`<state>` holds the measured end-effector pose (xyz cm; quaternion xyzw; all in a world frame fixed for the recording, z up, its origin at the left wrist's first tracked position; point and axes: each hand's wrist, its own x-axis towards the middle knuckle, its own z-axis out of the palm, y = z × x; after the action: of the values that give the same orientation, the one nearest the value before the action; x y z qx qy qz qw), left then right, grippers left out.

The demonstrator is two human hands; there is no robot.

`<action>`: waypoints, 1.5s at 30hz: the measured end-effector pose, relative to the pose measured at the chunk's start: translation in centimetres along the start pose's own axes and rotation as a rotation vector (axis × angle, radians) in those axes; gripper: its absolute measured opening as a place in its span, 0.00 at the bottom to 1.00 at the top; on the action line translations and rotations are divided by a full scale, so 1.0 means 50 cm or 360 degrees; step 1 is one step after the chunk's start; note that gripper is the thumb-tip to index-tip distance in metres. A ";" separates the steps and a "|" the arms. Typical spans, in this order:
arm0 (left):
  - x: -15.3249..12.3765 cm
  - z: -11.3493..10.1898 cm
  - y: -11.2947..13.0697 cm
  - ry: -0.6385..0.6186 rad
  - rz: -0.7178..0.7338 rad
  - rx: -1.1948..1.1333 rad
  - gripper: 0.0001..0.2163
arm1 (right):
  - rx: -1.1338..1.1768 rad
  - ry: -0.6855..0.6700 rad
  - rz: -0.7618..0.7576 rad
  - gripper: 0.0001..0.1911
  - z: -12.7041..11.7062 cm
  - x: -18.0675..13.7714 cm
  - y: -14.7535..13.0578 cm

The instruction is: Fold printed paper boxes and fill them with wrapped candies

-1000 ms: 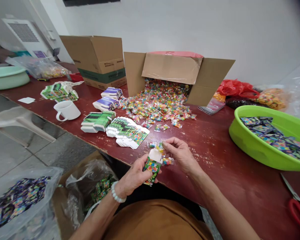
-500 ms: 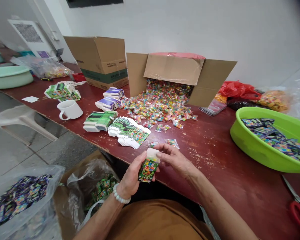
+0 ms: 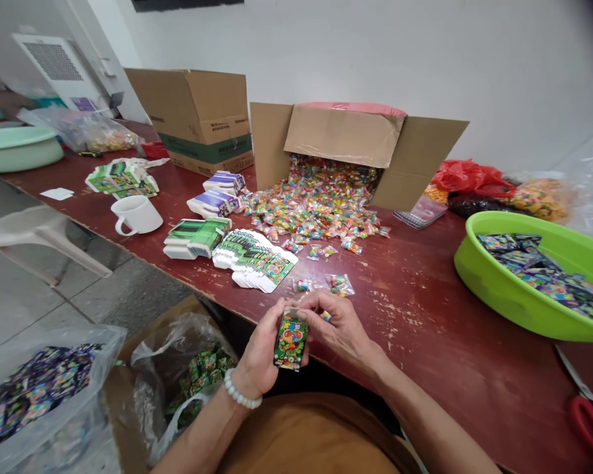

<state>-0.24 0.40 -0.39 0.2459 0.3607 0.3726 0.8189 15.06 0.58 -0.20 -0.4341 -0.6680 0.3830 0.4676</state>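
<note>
My left hand (image 3: 264, 345) is wrapped round a small green printed carton (image 3: 291, 342), held upright with its colourful front facing me. The fingers of my right hand (image 3: 333, 322) are closed at the carton's top edge, thumb on the front side. No white flap shows above the carton. Just beyond my hands lie small clear candy packets (image 3: 339, 284) on the table. A bit of another colourful packet (image 3: 325, 316) shows beside my right fingers. A fanned stack of flat green cartons (image 3: 261, 260) lies to the left.
An open cardboard box (image 3: 343, 135) spills a heap of candy packets (image 3: 316, 204) onto the red table (image 3: 405, 296). A lime-green basin (image 3: 514, 309) and red-handled scissors (image 3: 590, 421) are at right. A white mug (image 3: 141, 216) stands left. Filled plastic bags (image 3: 39, 395) sit below the table edge.
The carton's white top flap, upright before, is now folded down out of sight. My right hand has moved in over the carton's top, and the carton stands straighter in my left hand.
</note>
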 end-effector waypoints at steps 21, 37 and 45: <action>0.018 -0.005 0.010 0.0038 -0.0083 -0.0304 0.08 | -0.0162 -0.0269 -0.0150 0.12 0.003 -0.006 -0.019; 0.002 -0.084 0.010 0.0514 0.0216 -0.0131 0.21 | -0.0838 -0.0573 -0.0304 0.45 0.099 0.030 0.004; -0.073 -0.309 0.045 0.1451 0.0721 0.1336 0.25 | -0.1060 -0.0099 0.0245 0.34 0.027 0.197 0.126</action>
<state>-14.87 0.97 -6.96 0.4318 0.7253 0.4301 0.3200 13.33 11.74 -3.46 -0.6002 -0.7356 0.1911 0.2492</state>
